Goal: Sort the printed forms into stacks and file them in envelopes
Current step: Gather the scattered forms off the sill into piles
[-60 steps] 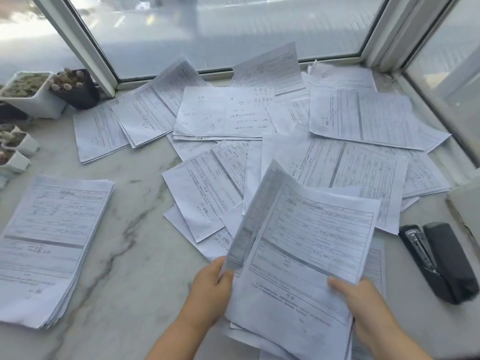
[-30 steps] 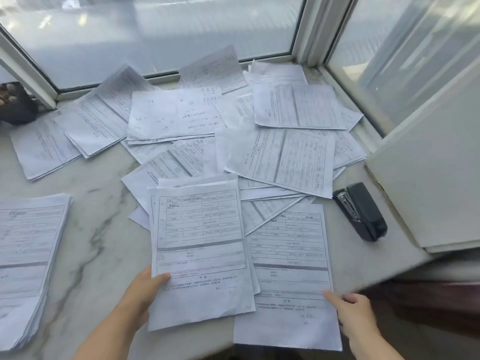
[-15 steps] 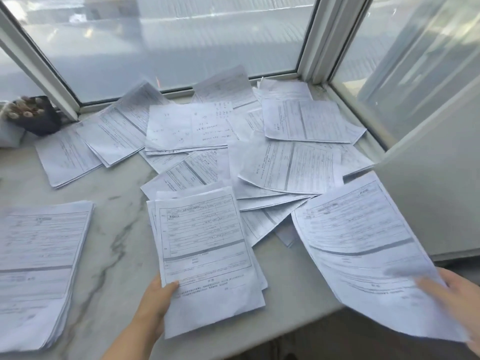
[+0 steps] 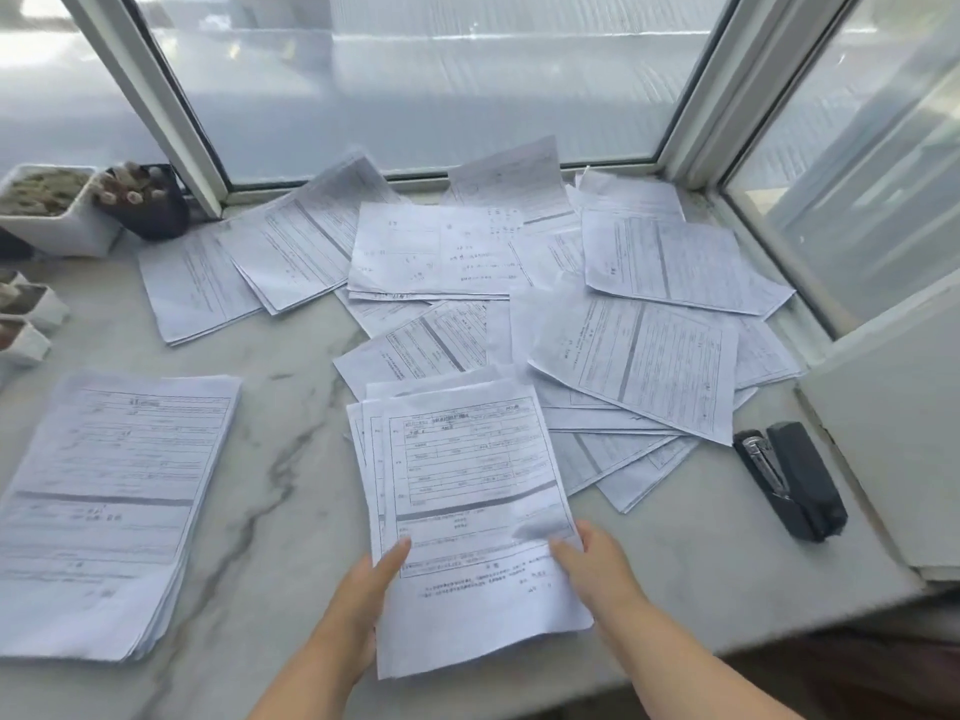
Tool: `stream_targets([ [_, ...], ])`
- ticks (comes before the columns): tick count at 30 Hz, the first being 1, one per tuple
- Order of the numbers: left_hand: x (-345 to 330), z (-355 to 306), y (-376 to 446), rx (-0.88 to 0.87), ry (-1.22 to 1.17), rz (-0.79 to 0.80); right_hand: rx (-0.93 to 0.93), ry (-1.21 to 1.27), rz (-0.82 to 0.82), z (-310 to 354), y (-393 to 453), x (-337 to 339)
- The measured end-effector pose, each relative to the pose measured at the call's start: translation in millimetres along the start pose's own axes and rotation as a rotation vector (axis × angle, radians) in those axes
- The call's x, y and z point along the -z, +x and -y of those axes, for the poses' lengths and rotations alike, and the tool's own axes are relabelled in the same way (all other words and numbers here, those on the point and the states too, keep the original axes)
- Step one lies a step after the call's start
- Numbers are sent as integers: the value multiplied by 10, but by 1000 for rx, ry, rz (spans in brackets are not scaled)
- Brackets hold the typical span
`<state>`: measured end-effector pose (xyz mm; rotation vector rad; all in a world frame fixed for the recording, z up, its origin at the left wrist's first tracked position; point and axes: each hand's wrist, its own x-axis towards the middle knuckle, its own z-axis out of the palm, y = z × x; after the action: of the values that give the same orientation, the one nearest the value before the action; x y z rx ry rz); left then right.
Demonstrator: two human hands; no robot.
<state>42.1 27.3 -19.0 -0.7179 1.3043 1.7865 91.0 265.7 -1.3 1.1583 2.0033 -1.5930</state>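
A small stack of printed forms [image 4: 467, 491] lies in front of me on the marble sill. My left hand [image 4: 363, 589] holds its lower left edge, thumb on top of the paper. At the lower right edge my right hand [image 4: 592, 563] rests with its fingers on the top sheet. A thick sorted stack of forms [image 4: 109, 506] lies at the left. Loose forms [image 4: 639, 356] are scattered in overlapping piles toward the window. No envelope is clearly visible.
A black stapler [image 4: 792, 478] lies at the right. Small plant pots [image 4: 57, 210] stand at the far left, one of them dark [image 4: 148, 200]. A white window panel [image 4: 893, 428] juts in at the right. The sill's front edge [image 4: 727, 652] runs below the hands.
My right hand carried the sheet it held at the right over onto the stack by my left hand. The view swung left, bringing the stapler and pots back in.
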Motion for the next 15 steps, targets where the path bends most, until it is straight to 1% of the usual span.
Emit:
stream_targets([
  [2,-49,47,2,-69,75,-27,26,-20,15,54,118,-70],
  [4,-85,99,6,-101,148,-114,63,-66,38,64,216,-79],
  [6,-86,106,-7,-129,175,-187,66,-114,-12,93,322,17],
  [7,-56,95,-17,-148,178,-220,42,-94,-48,128,392,111],
  [9,30,48,-48,-191,168,-281,-16,24,-86,263,540,375],
  [10,79,14,-56,-210,149,-304,-18,78,-113,350,612,520],
  [11,118,-26,-58,-226,122,-326,12,71,-158,443,689,662],
  [13,140,-120,-29,-253,76,-362,131,-138,-269,640,857,900],
  [15,95,-203,52,-278,65,-377,259,-413,-304,842,1043,1012],
])
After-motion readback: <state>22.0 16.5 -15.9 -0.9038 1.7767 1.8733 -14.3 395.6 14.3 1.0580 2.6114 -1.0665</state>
